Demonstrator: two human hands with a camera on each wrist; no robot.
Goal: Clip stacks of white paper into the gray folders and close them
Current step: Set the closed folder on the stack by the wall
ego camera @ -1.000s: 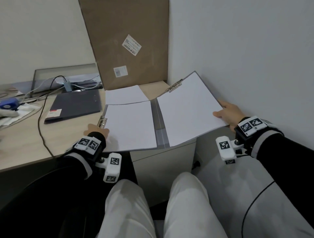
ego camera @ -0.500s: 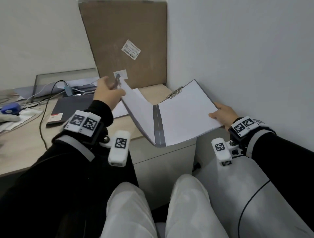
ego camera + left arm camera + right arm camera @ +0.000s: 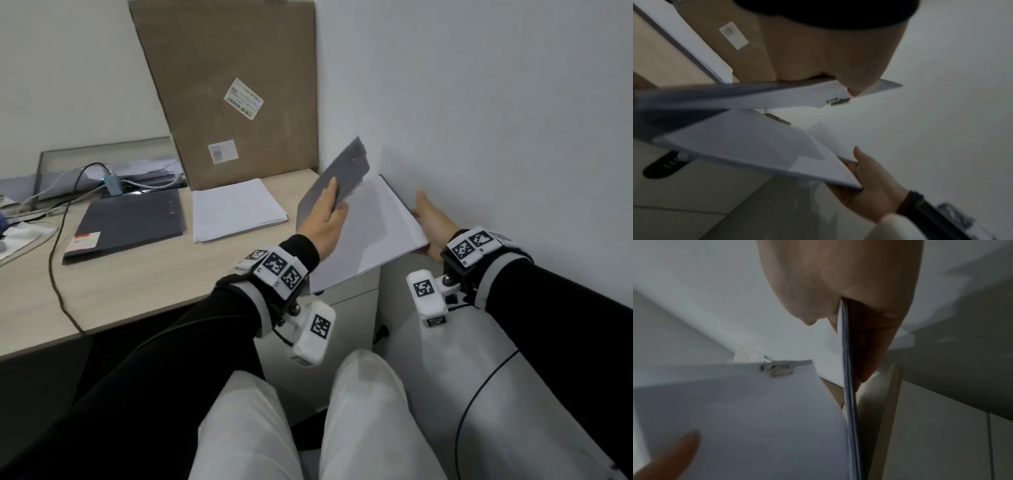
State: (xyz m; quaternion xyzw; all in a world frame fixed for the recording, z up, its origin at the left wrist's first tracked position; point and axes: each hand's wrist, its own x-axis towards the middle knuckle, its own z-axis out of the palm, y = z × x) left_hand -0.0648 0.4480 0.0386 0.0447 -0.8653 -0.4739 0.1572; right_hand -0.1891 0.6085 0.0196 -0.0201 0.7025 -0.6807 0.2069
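Gray folder (image 3: 346, 178): half closed at the right front corner of the worktop, beside the white wall; its left cover is raised and tilted over the right half, and the two covers form a narrow wedge in the left wrist view.
Left hand (image 3: 323, 222): holds the raised cover by its lower edge, fingers flat on the gray outside and the thumb under it on the inner side.
Right hand (image 3: 433, 226): grips the outer right edge of the folder's lower half, thumb on top of the page and fingers beneath the cover; in the right wrist view the edge runs between thumb and fingers.
Clipped paper (image 3: 376, 233): a white stack lying in the lower half of the folder, partly shaded by the raised cover.
Clips (image 3: 837, 101): two metal clips at the far end of the folder, one on each half, both blurred.
Loose paper stack (image 3: 236, 209): white sheets lying flat on the worktop, left of the held folder and in front of the cardboard.
Second folder (image 3: 128, 222): dark gray, closed, flat on the worktop left of the loose stack, with a small red and white label at its near corner.
Cardboard sheet (image 3: 226, 89): brown, leaning upright in the corner, with two white labels.
Worktop (image 3: 137, 281): light wood; a black cable trails across it and over the front edge.
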